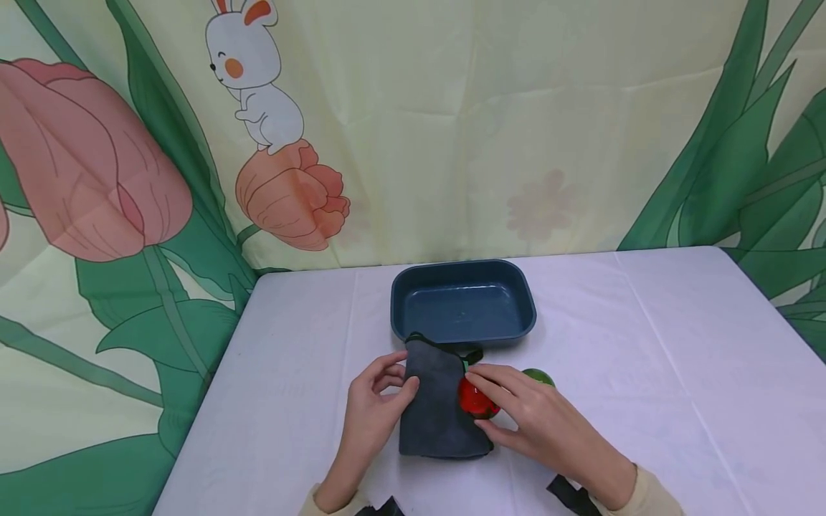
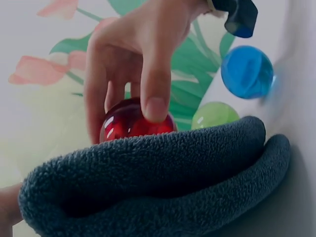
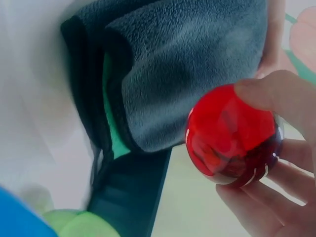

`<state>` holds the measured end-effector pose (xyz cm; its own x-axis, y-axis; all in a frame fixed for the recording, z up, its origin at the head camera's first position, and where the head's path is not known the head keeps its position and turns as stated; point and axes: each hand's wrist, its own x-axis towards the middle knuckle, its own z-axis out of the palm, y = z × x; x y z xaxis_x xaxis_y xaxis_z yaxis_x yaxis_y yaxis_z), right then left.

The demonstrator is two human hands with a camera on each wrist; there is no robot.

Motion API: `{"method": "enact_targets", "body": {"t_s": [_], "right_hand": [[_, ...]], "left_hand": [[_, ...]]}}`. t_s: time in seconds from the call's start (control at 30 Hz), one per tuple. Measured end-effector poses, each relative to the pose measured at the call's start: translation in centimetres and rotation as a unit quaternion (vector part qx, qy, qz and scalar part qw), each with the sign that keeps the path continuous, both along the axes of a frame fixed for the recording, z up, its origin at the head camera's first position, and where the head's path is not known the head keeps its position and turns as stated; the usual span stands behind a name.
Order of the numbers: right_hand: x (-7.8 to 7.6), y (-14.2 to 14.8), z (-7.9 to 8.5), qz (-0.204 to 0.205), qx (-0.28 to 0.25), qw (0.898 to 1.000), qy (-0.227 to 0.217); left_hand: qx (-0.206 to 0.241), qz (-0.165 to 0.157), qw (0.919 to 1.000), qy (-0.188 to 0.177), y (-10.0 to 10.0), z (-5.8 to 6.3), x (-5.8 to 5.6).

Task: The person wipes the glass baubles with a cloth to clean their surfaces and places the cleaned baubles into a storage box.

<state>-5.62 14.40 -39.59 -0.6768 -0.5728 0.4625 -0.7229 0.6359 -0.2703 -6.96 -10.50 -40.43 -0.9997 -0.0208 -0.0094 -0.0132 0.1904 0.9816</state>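
My right hand (image 1: 532,412) pinches the red ball (image 1: 477,399); just left of it lies the folded cloth (image 1: 435,416), my left hand (image 1: 371,410) at its left edge, grip unclear; I'd keep the smooth ball evenly held

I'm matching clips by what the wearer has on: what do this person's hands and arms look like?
The left hand and right hand are ungloved. Each forearm ends in a pale cream sleeve, left and right. A black, angular piece shows by each wrist, left and right; I can't make out any markings.
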Motion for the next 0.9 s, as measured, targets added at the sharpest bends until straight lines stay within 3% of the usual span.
{"method": "enact_targets", "body": {"t_s": [0.53,0.7,0.83,0.9], "right_hand": [[-0.4,-0.8,-0.1,-0.006,-0.061,0.998,0.026],[-0.5,-0.9,-0.1,-0.012,-0.075,0.997,0.012],[-0.5,-0.9,-0.1,-0.018,-0.093,0.995,-0.006],[-0.5,-0.8,0.0,-0.019,-0.101,0.995,-0.015]], "left_hand": [[0.062,-0.012,0.9969,0.046,2.1,0.6,0.6],[0.060,-0.012,0.9975,0.036,2.4,0.7,0.7],[0.068,-0.035,0.9966,0.031,2.2,0.7,0.7],[0.077,-0.060,0.9945,0.037,1.9,0.6,0.7]]}}
